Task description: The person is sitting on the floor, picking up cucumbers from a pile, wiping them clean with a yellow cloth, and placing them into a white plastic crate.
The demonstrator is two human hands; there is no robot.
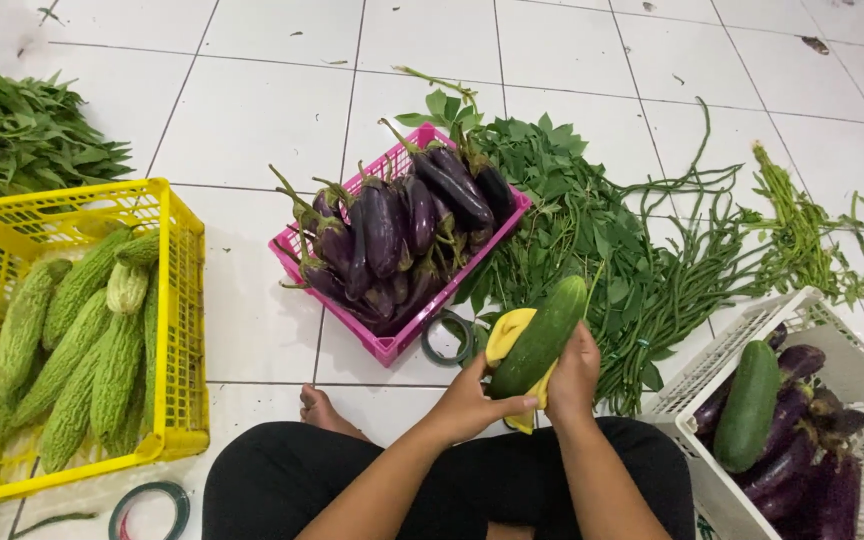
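Note:
A green cucumber (542, 335) is held up over my lap, tilted with its tip toward the far right. My left hand (474, 398) grips its near end from below. My right hand (574, 375) presses a yellow cloth (507, 330) against the cucumber, the cloth wrapped under and around it. I sit cross-legged in black trousers, one bare foot (320, 408) showing on the white tiled floor.
A pink basket (384, 345) holds purple eggplants. A yellow crate (184, 300) at left holds bitter gourds. A white crate (752, 320) at right holds eggplants and a cucumber. Leafy greens (572, 210), long beans (712, 240) and tape rolls (449, 340) lie on the floor.

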